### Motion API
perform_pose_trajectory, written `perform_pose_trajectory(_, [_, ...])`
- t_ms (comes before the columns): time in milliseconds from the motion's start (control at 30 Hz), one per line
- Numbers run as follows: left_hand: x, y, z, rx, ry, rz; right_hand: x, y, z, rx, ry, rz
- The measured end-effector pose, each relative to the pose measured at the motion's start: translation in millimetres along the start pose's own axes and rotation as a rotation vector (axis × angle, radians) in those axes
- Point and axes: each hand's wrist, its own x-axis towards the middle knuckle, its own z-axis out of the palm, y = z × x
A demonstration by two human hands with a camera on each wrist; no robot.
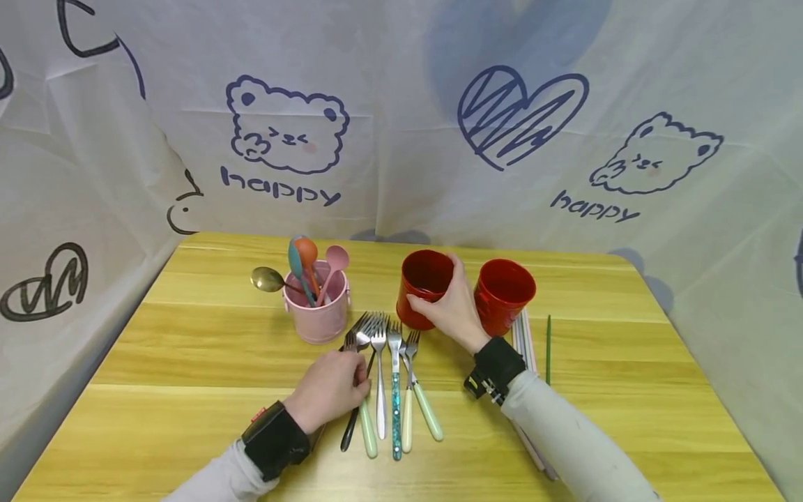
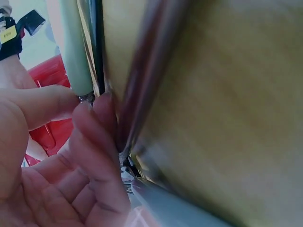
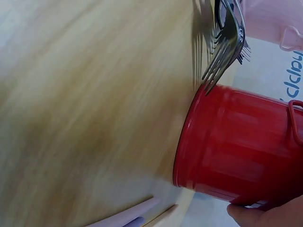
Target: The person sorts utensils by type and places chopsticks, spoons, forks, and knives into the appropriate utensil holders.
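Observation:
My left hand (image 1: pixel 332 387) pinches a fork with a pale green handle (image 1: pixel 368 431) between thumb and fingers, near the neck of the handle (image 2: pixel 78 61). Beside it, several more forks lie fanned on the wooden table, among them a silver fork (image 1: pixel 380 397), a blue-handled fork (image 1: pixel 396 411) and a cream-handled fork (image 1: pixel 408 425). Farther back, my right hand (image 1: pixel 453 307) grips a red bucket (image 1: pixel 408 296) by its side, thumb at the front and fingers round the right. Fork tines overlap the base of this bucket (image 3: pixel 236 142) in the right wrist view.
A pink bucket (image 1: pixel 318 326) holding several spoons, including an orange spoon (image 1: pixel 305 251), stands left of the forks. Another red bucket (image 1: pixel 492 314) is close by my right hand. Pale sticks (image 1: pixel 525 341) and a green stick (image 1: pixel 548 341) lie near my right forearm. Behind hangs a white cloth (image 1: pixel 401 160).

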Motion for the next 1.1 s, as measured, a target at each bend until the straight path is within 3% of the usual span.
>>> perform_pose_trajectory(333, [3.1, -4.9, -5.7, -0.155, 0.002, -0.001, -0.7, 1, 1, 0.002, 0.003, -0.01])
perform_pose_trajectory(667, [13.1, -3.9, -18.8, -0.223, 0.12, 0.066, -1.1, 1, 1, -0.012, 0.007, -0.019])
perform_pose_trajectory(900, [28.7, 3.4, -36.3, -0.161, 0.236, 0.098, -0.2, 3, 2, -0.018, 0.017, -0.047])
perform_pose_trajectory(1100, [45.8, 16.1, -59.1, -0.131, 0.296, 0.121, -0.4, 4, 2, 0.006, 0.03, -0.048])
